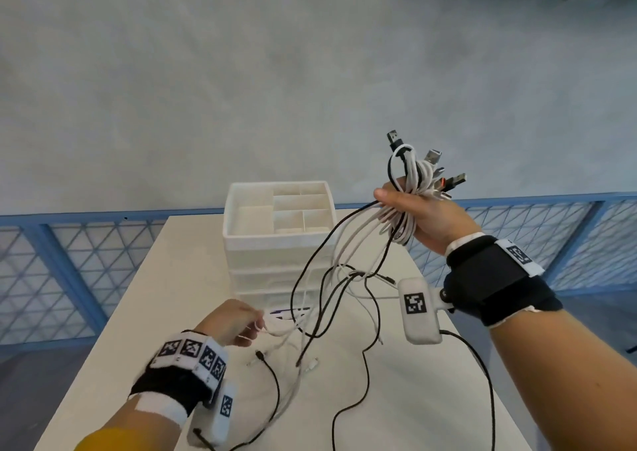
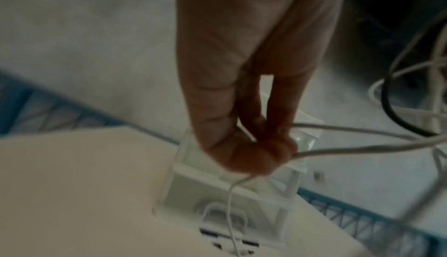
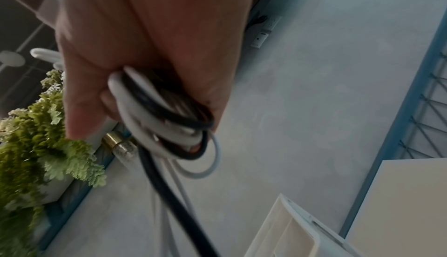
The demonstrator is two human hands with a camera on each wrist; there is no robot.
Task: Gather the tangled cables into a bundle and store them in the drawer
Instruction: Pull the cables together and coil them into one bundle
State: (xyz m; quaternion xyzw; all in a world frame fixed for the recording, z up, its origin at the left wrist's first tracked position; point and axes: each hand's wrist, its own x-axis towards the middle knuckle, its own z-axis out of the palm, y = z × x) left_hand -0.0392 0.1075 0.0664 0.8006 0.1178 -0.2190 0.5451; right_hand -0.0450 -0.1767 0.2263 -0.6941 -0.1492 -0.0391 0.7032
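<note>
- Above the white table (image 1: 406, 399), the right hand (image 1: 422, 216) is gripping a bundle of cables (image 1: 412, 188) — white and black loops with USB plugs sticking out past the fingers.
- Loose ends are trailing from that bundle down onto the tabletop, some white, some black, crossing one another.
- Lower down, the left hand (image 1: 229, 323) is pinching a thin white cable (image 2: 343, 149) between curled fingers, just in front of the drawer unit (image 1: 279, 230).
- That white unit is standing at the far edge of the table — its top tray is divided into compartments, and the drawers below are sitting closed.
</note>
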